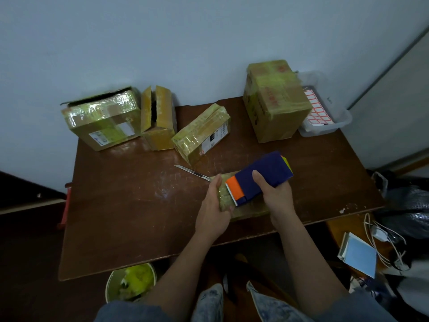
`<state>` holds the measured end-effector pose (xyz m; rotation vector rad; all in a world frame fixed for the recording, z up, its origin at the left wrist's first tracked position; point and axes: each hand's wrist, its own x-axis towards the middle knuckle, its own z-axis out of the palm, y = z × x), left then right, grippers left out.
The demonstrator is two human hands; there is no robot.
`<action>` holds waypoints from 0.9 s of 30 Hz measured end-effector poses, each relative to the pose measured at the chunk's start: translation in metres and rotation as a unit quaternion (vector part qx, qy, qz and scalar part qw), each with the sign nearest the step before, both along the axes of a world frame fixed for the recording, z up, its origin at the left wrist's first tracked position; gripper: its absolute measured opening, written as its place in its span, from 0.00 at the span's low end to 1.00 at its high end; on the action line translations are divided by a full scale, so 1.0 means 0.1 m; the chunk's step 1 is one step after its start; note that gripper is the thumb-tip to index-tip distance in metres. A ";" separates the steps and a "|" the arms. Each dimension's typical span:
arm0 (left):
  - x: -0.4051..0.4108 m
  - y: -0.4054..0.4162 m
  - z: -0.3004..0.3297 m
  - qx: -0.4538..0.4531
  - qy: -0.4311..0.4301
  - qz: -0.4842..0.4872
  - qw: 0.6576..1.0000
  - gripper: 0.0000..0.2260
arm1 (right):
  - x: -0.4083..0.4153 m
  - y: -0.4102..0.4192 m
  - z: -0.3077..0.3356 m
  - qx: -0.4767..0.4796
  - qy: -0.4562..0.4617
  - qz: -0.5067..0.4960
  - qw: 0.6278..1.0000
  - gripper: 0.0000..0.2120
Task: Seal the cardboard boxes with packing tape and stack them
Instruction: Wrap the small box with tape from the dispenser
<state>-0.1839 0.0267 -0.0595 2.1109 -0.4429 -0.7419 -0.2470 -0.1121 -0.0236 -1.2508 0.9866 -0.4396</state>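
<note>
A small flat cardboard box (pixel 249 209) wrapped in yellowish tape lies near the table's front edge. My left hand (pixel 214 205) grips its left end. My right hand (pixel 276 194) holds a blue and orange tape dispenser (pixel 260 176) on top of the box, its toothed blade pointing left toward my left hand. Farther back stand other boxes: a taped one with an open flap (pixel 102 119) at the left, an open narrow one (pixel 157 117), a tilted taped one (pixel 202 133) and a tall taped one (pixel 276 101) at the right.
A utility knife (pixel 192 172) lies on the brown table (pixel 130 212) just left of my left hand. A clear bin with red-edged labels (pixel 325 112) sits at the back right. A waste bin (pixel 131 282) stands under the front edge; cables and a notebook (pixel 358 254) lie at right.
</note>
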 end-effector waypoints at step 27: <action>0.01 -0.05 0.04 0.085 -0.017 -0.019 0.996 0.35 | -0.16 -0.07 0.00 0.060 -0.110 -0.234 0.964 0.15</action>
